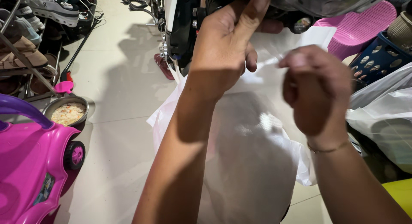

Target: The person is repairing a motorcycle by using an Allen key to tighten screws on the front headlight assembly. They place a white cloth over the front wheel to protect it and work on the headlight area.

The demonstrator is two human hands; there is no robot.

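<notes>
Two hands gripped one thin plastic bag (253, 164): left hand (225, 48) and right hand (317, 89) pinching its rim; film could tear if pulled apart.

Motion blurs right hand (316, 89); bag's (253, 164) bottom cut off.

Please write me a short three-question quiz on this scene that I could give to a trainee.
1. True or false: both the left hand and the right hand grip the top edge of the white plastic bag.
2. Which thing stands at the lower left of the floor? A) pink ride-on toy car B) green bucket C) wooden stool
3. Fill in: the metal bowl beside the toy car holds a pale, grainy ____.

Key: 1 true; 2 A; 3 food, which looks like rice, though the exact kind cannot be told.
</notes>
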